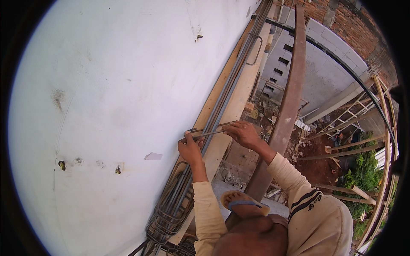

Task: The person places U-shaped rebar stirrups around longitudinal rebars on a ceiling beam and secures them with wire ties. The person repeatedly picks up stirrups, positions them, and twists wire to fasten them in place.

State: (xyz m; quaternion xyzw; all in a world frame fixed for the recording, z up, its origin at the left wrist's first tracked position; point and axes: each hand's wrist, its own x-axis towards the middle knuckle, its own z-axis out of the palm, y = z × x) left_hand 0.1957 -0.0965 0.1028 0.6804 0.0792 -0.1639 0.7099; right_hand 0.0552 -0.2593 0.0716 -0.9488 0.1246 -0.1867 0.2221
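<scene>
Both of my hands grip a thin bent steel stirrup (213, 132) that lies across a bundle of long reinforcing bars (227, 91). My left hand (191, 149) is closed on its left end, beside the white wall. At the opposite end my right hand (243, 133) pinches the stirrup, fingers pressed together. Whether the stirrup fully encircles the bars cannot be seen. Closer to me, several more stirrups (164, 224) are bunched around the bars. Another single stirrup (261, 49) hangs on the bars farther up.
The white wall (106, 94) rises along the left. Wooden formwork boards (237, 102) flank the bars. A brown beam (287, 106) runs to the right, near my sandalled foot (245, 205). Far below are rubble, a ladder (352, 113) and bamboo poles (341, 153).
</scene>
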